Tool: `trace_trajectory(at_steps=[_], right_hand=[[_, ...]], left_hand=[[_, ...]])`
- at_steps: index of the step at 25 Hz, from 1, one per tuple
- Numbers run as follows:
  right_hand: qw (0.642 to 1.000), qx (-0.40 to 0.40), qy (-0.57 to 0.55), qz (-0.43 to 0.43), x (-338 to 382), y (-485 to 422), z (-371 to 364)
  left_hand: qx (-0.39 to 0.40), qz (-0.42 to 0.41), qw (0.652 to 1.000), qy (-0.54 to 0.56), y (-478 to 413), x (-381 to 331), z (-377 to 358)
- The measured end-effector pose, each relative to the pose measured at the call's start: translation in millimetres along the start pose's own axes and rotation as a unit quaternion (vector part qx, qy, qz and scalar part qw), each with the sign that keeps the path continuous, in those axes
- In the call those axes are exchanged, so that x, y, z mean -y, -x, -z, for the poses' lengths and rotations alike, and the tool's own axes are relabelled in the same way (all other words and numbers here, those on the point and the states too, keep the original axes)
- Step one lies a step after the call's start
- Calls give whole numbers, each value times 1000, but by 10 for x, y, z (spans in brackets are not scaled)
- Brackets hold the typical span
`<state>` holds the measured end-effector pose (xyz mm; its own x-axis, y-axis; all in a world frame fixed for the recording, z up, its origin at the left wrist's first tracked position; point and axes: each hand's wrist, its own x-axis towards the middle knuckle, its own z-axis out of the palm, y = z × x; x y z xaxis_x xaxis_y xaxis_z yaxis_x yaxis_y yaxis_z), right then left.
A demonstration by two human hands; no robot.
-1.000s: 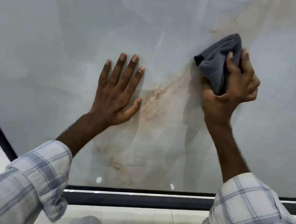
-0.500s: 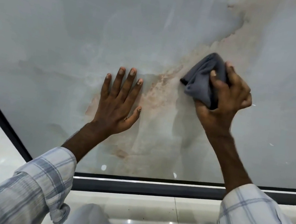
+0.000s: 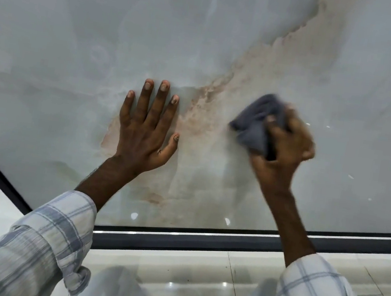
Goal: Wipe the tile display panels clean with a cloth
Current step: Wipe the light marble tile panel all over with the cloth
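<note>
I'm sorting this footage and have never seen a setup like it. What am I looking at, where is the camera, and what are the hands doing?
There is no machine: a person wears a wide-angle camera on the head, looking forward and down at their own hands. In front stands a glossy tile panel with grey and rusty marbling, in a dark frame above a shiny floor. The left hand lies flat on the panel, fingers straight. The right hand grips a bunched grey cloth against the panel, blurred. Both arms wear checked sleeves.
</note>
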<state>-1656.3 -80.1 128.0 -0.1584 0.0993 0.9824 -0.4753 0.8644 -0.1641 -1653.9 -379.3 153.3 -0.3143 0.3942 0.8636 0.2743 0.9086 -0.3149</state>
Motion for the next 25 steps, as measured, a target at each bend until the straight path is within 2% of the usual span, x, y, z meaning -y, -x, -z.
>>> trace_trajectory(at_steps=[1, 2, 3, 4, 5, 6, 7, 8, 9, 10, 11, 12, 13, 14, 16, 18, 20, 22, 25], right_hand=[[991, -63, -35, -112, -187, -47, 55], [959, -127, -89, -237, -316, -62, 96], [906, -179, -142, -355, -358, -65, 107], [855, -203, -164, -447, -294, -45, 68], [837, -200, -142, -489, -153, 29, -14], [856, -179, -107, -472, 48, 129, -113], [905, -139, -70, -396, 308, 247, -198], [957, -71, -41, -277, 558, 414, -280], [990, 12, -20, -137, 777, 571, -312], [996, 93, -13, -8, 882, 687, -311], [985, 148, -12, 88, 845, 743, -296], [976, 168, -10, 141, 724, 723, -252], [976, 160, -1, 148, 575, 652, -182], [985, 128, 16, 116, 438, 553, -104], [998, 10, 45, -35, 135, 342, 23], [971, -107, -1, -215, -77, 216, 89], [944, -136, -45, -298, -42, 316, 50], [960, -83, -36, -266, 212, 663, -76], [993, 71, -21, -92, 778, 1263, -253]], left_hand=[[-3, 2, 1000, 1, 3, -5, -4], [-4, 4, 1000, -1, 7, -14, -12], [-4, 5, 1000, -4, 5, -26, -17], [-5, 7, 1000, -6, 3, -39, -20], [-6, 9, 1000, -6, 1, -45, -19], [-5, 10, 1000, -6, 2, -50, -19], [-3, 11, 1000, -7, 4, -55, -17], [1, 12, 1000, -7, 2, -55, -12], [6, 13, 1000, -5, 6, -56, 1], [7, 11, 1000, -4, 12, -52, 8], [6, 7, 1000, -4, 17, -47, 8], [5, 4, 1000, -3, 18, -43, 5], [5, 5, 1000, -4, 16, -45, 6], [4, 8, 1000, -6, 11, -47, 7], [0, 15, 1000, -9, -4, -45, 4], [-2, 15, 1000, -13, -3, -46, 2], [-2, 12, 1000, -13, -2, -54, -5], [-2, 15, 1000, -18, 3, -48, -12], [0, 14, 1000, -25, 27, -60, -8]])
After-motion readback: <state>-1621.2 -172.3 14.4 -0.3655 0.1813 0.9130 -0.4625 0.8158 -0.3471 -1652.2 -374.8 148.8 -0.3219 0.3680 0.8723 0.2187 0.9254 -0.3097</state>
